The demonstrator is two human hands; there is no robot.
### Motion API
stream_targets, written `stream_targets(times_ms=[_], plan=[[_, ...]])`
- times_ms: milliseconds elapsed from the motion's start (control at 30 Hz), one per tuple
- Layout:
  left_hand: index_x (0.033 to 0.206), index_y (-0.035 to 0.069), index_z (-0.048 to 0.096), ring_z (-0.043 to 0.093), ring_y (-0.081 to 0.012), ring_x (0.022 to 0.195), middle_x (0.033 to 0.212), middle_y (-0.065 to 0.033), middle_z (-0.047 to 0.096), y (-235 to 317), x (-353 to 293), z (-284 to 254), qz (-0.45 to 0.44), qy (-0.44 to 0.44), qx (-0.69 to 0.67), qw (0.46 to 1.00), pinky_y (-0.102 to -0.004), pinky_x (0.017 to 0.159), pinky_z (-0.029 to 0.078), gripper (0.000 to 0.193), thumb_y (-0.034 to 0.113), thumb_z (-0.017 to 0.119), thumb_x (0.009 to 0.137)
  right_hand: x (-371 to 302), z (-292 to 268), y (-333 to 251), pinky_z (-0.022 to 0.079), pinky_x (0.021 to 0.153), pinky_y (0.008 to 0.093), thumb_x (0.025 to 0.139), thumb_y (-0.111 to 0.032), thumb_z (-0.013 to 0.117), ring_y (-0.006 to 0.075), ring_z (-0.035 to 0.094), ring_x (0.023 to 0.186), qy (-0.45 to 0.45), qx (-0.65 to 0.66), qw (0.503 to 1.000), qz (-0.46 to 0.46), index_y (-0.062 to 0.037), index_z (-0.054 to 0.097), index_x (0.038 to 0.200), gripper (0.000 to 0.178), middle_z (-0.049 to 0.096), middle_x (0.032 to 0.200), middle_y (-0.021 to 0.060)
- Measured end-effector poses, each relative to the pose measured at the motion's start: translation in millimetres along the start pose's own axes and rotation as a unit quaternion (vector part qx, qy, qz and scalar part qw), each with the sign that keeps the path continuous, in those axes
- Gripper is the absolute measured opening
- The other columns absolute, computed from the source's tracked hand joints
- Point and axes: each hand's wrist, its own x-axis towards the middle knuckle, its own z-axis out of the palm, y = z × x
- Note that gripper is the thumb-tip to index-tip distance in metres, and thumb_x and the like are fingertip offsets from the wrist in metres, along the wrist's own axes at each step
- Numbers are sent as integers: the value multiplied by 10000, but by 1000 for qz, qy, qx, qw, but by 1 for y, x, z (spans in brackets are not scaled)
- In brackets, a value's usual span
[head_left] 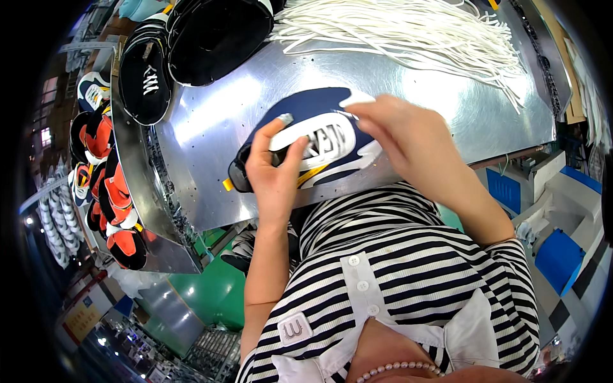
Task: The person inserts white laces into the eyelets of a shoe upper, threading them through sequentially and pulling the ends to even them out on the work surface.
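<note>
A navy and white shoe upper (306, 102) lies on the metal table in front of me, its toe end to the right. White lace (325, 140) crosses the oval white eyelet panel, and a yellow tab (227, 184) sticks out at the heel. My left hand (274, 175) is closed on the upper, with thumb and fingers around the collar and tongue end. Over the toe end, my right hand (415, 137) has its thumb and forefinger pinched together. Blur hides whatever is between those fingertips.
Loose white shoelaces (402, 32) are spread across the far side of the metal table (211, 121). Black shoe uppers (145, 86) stand at the far left. Below the table's left edge hang several orange and black uppers (115, 195). Blue and white bins (559, 255) stand at right.
</note>
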Motion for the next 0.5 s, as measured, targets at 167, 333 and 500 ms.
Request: stream_targets(times_ms=[167, 333, 500], plan=[[1209, -17, 568, 627, -138, 958, 1092, -102, 636, -13, 7, 17, 137, 17, 205, 969, -260, 843, 509, 401, -14, 693, 828, 24, 62, 40, 522, 624, 305, 874, -206, 684, 231, 679, 695, 103, 159, 982, -21, -74, 668, 1089, 252, 703, 944, 91], [1217, -12, 542, 622, -225, 999, 1112, -135, 619, -13, 10, 16, 122, 29, 142, 982, -329, 876, 496, 488, 16, 729, 767, 26, 67, 35, 517, 595, 315, 875, -153, 652, 212, 671, 659, 95, 145, 983, 54, -106, 674, 1083, 215, 696, 866, 86], [1283, 26, 454, 569, -70, 884, 1014, -38, 598, 16, 12, -16, -85, -184, -68, 977, -214, 779, 480, 495, -57, 673, 847, 27, 72, 44, 482, 552, 289, 858, -102, 661, 191, 625, 606, 120, 200, 971, 42, -109, 682, 1083, 226, 682, 853, 65]])
